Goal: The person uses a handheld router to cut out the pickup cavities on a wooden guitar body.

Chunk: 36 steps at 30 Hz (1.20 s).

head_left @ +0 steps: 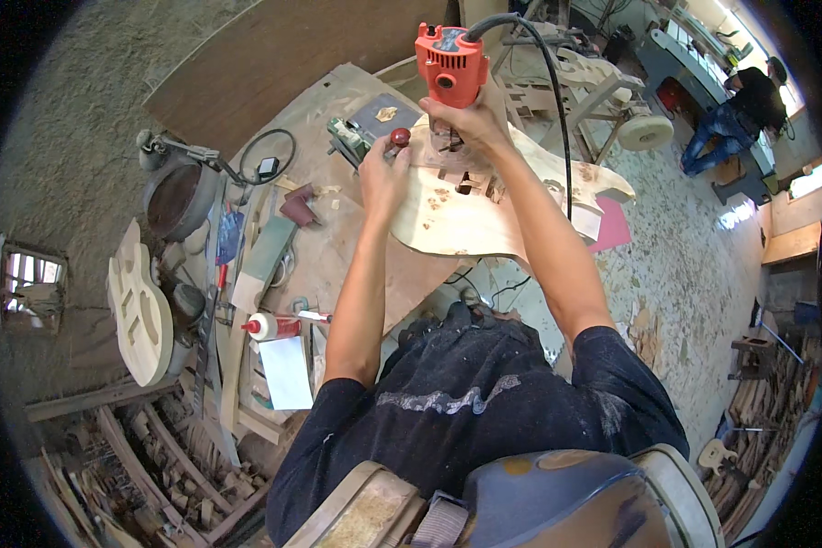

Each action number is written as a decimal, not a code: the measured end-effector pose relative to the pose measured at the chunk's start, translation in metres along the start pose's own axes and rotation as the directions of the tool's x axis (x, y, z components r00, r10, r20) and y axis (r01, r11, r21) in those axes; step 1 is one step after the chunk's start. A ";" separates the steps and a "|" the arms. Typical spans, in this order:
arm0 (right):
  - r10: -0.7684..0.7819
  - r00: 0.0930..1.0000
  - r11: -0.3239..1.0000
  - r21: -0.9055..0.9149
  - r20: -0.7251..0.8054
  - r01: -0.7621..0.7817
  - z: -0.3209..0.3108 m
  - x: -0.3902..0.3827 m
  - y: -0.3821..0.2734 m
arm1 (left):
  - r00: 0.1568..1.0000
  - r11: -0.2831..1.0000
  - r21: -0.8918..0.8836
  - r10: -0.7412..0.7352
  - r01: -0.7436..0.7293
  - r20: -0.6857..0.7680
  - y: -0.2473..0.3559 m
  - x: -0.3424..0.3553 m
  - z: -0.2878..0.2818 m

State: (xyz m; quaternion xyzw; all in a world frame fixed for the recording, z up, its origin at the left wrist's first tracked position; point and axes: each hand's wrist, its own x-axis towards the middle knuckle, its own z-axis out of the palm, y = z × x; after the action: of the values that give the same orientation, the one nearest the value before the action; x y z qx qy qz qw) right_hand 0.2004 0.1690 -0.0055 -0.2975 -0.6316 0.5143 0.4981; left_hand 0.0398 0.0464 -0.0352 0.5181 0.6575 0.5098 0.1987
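My right hand is wrapped round the lower part of a red handheld router, which stands upright on a pale wooden guitar body. The router's black cord leaves its top and loops down past my right forearm. My left hand is closed with its fingertips at a round dark-red knob, left of the router. Cut-outs and brown knotty marks show in the body's pale face. Part of the router's base and the wood under it is hidden by my hands.
A worn workbench carries the guitar body, a red-capped glue bottle, white paper and sandpaper. Another guitar body leans at the left. A person is at a far-right bench; wood scraps line the lower corners.
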 end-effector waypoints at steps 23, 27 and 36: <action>-0.323 0.927 0.939 -0.184 -0.191 0.290 -0.051 -0.039 -0.154 | 0.977 0.981 -0.018 0.192 -0.195 -0.096 0.008 -0.018 -0.030; -0.455 0.833 0.880 -0.301 -0.314 0.367 -0.080 -0.043 -0.167 | 0.898 0.887 0.175 0.396 -0.428 0.192 0.018 -0.023 -0.019; -0.562 0.770 0.822 -0.314 -0.302 0.476 -0.106 -0.049 -0.174 | 0.808 0.756 0.375 0.332 -0.537 0.487 0.037 -0.018 0.021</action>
State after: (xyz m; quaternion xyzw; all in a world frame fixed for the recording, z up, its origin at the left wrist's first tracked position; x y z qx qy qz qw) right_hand 0.3394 0.1123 0.1406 -0.2577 -0.6326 0.2147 0.6981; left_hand 0.0815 0.0379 -0.0162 0.7831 0.5699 0.2418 0.0593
